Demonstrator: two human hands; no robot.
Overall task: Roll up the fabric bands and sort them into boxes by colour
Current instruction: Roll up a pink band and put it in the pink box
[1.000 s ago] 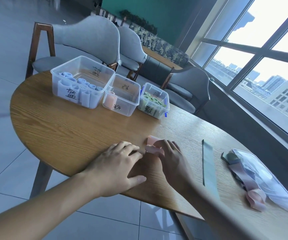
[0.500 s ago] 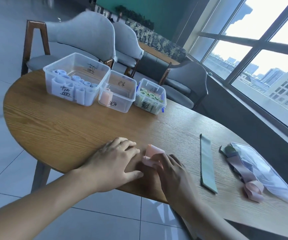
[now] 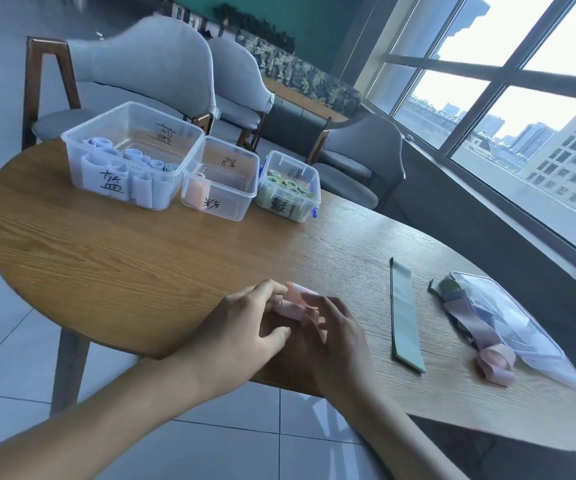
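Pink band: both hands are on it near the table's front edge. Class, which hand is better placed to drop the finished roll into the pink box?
Probably the left hand. The pink box stands far-left of the pink band, on that hand's side; the right hand would have to cross over.

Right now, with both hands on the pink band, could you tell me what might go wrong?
1. The pink band is only partly rolled; easing off either hand may let it unroll.
2. The work sits close to the table edge, so the roll could drop.
3. The pink box stands between two others; a careless toss could missort.
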